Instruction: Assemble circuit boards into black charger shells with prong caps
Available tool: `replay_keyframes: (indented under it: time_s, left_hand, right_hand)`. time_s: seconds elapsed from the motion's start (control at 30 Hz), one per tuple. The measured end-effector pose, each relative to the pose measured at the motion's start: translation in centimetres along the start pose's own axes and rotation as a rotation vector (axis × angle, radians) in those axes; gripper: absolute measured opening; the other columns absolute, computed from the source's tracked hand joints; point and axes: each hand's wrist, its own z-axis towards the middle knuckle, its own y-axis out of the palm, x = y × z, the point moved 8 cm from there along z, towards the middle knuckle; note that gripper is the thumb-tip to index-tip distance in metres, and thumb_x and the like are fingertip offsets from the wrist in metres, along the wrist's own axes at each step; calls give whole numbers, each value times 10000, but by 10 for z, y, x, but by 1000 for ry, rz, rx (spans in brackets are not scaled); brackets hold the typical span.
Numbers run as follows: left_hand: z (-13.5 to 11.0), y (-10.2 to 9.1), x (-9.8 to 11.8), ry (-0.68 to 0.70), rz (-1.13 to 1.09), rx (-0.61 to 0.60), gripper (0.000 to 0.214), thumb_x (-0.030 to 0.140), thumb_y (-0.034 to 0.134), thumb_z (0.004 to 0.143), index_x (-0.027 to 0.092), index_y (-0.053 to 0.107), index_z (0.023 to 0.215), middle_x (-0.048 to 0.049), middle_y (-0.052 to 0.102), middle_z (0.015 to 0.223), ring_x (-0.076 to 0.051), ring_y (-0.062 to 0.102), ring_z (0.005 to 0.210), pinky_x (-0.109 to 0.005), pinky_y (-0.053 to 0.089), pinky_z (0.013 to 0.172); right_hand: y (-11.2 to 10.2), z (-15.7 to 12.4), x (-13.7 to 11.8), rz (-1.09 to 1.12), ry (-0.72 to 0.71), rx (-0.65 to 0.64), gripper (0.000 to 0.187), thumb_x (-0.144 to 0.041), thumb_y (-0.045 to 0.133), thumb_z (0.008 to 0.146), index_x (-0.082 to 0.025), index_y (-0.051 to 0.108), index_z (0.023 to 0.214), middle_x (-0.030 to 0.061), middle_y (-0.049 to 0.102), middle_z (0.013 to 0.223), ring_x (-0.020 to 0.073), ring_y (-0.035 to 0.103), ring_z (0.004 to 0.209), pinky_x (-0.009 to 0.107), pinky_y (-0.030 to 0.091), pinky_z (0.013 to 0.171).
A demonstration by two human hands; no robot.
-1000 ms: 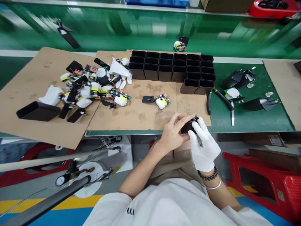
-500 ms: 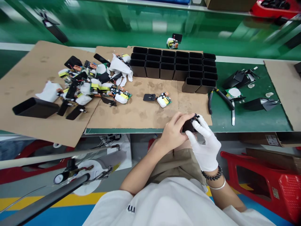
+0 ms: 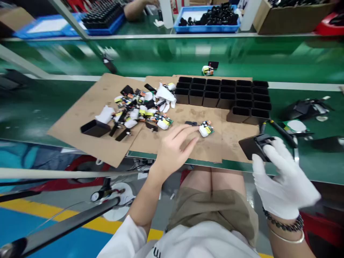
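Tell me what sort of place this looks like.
Probably an electronics assembly workshop: circuit boards lie heaped on cardboard, black casings stand in rows, and a blue tray at the back holds black parts.

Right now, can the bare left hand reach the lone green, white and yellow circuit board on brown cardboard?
Likely yes: the left hand looks empty, fingertips beside the circuit board, nothing visible between.

I face a green counter (image 3: 67,104), with a glossy green strip (image 3: 172,50) behind it throwing back pale light. A metal post (image 3: 68,18) slants at upper left. Below me, leftward, the grey floor (image 3: 61,197) carries a yellow stripe (image 3: 34,210) and blue area (image 3: 70,243).
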Motion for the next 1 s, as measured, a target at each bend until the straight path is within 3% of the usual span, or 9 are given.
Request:
replay_keyframes:
  time_s: [0.07,0.17,0.33,0.47,0.57,0.7,0.8,0.9,1.0]
  left_hand:
    - [34,-8,-16,13,67,8,165,222,588,955,183,695,1075,-58,750,1033,-179,692,960,-321,552,910]
    - [111,3,-57,-65,146,-79,146,208,612,918,188,689,1041,-55,743,1048,-194,679,951,-341,541,905]
    - [233,78,-138,-319,275,-254,152,159,711,847,121,645,979,-76,726,1062,-190,644,1005,-393,502,995]
    - [272,141,-179,-468,308,-388,376,193,884,675,75,586,872,-103,688,1095,-261,641,1165,-504,483,1056]
    - [275,165,-200,-535,336,-476,349,210,874,677,85,549,677,-71,699,936,-324,680,1155,-548,499,1041]
    - [274,162,-218,-557,413,-452,446,370,707,846,94,483,578,-75,711,965,-271,690,1166,-470,507,1056]
    - [278,144,-221,-559,437,-364,375,330,802,780,41,564,780,-118,702,1181,-238,657,1206,-490,477,1101]
    - [288,114,-192,-411,290,-179,562,330,804,797,43,535,1199,-65,661,1259,-198,631,1200,-501,472,1125]
    - [274,81,-129,-192,144,-112,730,377,811,813,119,426,1376,-14,652,1221,-156,608,1135,-447,503,1085]
  right_hand:
    - [10,-3,0,-21,-71,79,354,-190,691,883,-229,702,1234,93,715,1284,282,756,1041,347,639,841]
    - [24,-5,0,13,-107,84,331,-169,693,881,-205,704,1209,103,726,1254,258,774,978,316,647,772]
    - [6,0,3,-11,-119,134,327,-126,742,845,-222,701,1155,89,768,1158,262,771,986,327,653,791]
    - [14,-5,12,77,-138,123,450,-46,725,840,-232,643,1241,100,737,1243,238,743,1080,316,644,886]
    - [27,-12,19,153,-161,116,579,-6,715,830,-262,583,1333,94,723,1276,219,730,1113,321,634,934]
    - [31,-16,23,193,-156,125,620,-9,712,824,-295,565,1355,75,732,1259,223,725,1128,343,640,936]
    - [29,-15,25,218,-118,129,545,-35,707,834,-307,610,1296,76,701,1316,236,695,1189,374,635,949]
    - [31,-10,39,311,87,86,328,-124,710,850,-286,706,1135,87,662,1372,258,684,1204,419,614,983]
    - [45,-8,64,703,529,0,269,-258,759,818,-251,723,1084,80,735,1224,259,722,1112,443,613,977]
